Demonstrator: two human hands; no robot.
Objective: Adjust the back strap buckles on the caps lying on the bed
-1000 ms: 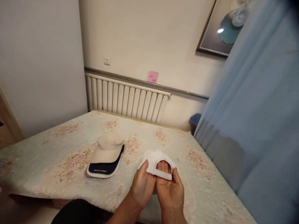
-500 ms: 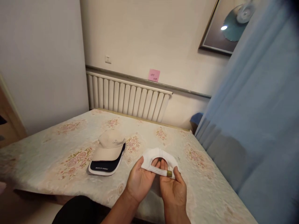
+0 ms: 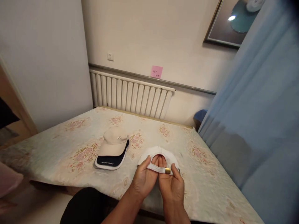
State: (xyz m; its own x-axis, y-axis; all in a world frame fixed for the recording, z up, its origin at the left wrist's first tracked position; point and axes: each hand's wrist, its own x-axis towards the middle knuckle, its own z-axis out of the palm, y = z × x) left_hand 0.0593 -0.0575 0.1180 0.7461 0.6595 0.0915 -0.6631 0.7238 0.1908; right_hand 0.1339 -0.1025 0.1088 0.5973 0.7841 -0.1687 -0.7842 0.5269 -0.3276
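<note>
Done, judging by layout: beige cap [image 3: 114,146] stacked over dark-brimmed cap [image 3: 111,160] on floral cloth [image 3: 210,185], left of frame centre; cannot tell if white edge below is separate cap
Left over: white cap [image 3: 161,150], lower centre of frame, in hands, apart from stack
Left hand [image 3: 144,179]: thumb clamped on cap's rim, fingers beneath
Right hand [image 3: 172,184]: same grip beside brass-coloured buckle [image 3: 167,170]; strap [image 3: 156,168] appears fastened

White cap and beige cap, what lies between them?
The head view shows only a strip of floral cloth between the white cap and the beige cap.
</note>
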